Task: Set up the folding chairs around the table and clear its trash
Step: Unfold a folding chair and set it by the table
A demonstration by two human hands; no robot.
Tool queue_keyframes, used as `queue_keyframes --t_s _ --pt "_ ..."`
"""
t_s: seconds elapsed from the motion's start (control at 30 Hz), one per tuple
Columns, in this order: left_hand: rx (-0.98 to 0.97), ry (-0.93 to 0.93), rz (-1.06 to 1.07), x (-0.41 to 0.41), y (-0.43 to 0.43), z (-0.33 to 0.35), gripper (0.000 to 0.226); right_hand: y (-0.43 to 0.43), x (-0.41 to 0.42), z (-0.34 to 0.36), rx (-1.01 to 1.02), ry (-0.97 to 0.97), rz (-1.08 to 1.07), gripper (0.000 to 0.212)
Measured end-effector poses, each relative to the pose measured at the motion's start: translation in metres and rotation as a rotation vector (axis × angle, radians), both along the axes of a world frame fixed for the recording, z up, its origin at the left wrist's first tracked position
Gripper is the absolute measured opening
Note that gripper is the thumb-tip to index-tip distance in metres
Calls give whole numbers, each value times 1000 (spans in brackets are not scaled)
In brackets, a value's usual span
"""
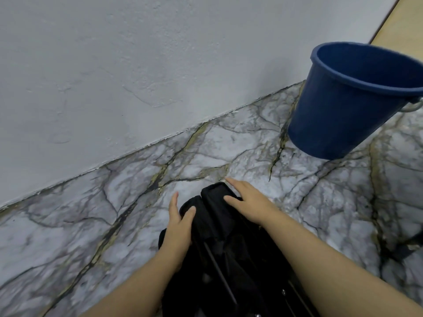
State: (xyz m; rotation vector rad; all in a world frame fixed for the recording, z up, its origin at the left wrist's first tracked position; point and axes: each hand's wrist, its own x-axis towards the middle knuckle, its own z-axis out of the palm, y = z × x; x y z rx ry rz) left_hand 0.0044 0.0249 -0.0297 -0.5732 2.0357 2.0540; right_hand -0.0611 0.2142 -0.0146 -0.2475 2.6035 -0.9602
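Note:
A black folding chair stands folded in front of me, low in the head view, its two padded top ends pointing toward the wall. My left hand lies against the left padded end, thumb on top and fingers straight along its outer side. My right hand rests flat on the right padded end with fingers spread. Thin metal rods of the frame show between my forearms. The chair's lower part is cut off by the bottom edge.
A blue plastic bucket with a metal handle stands on the marble-patterned floor at the right, near the grey wall. A beige surface shows at the top right corner.

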Motion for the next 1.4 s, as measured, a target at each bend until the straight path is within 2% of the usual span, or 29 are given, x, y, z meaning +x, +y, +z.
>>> queue_keyframes --t_s 0.07,0.17,0.3,0.4,0.63,0.73,0.9,1.03,1.1,1.4 --pt "-69 -3 -37 -9 3 -1 55 -12 -9 -7 -31 -101 26 57" --pt "-123 -6 -82 -3 4 -3 56 -15 0 -15 -31 -76 25 56" --pt "69 -10 -40 15 -5 -13 58 8 27 -10 -123 -115 -35 58" --pt "203 -33 -1 18 -1 -17 60 10 16 -6 -169 -138 -155 59" --pt "277 -41 65 11 8 -13 53 -10 1 -10 -463 -460 -262 41" --pt "272 -17 53 14 8 0 48 -6 0 8 -528 -514 -245 40" --pt "221 65 84 33 20 86 52 2 20 107 -526 -427 -230 40" --pt "140 173 42 58 43 201 52 15 60 219 -340 -144 -265 39" --pt "104 186 -23 74 53 260 52 18 89 280 -290 -66 -307 40" --pt "58 165 -272 160 65 461 52 41 219 491 -255 -42 -522 37"
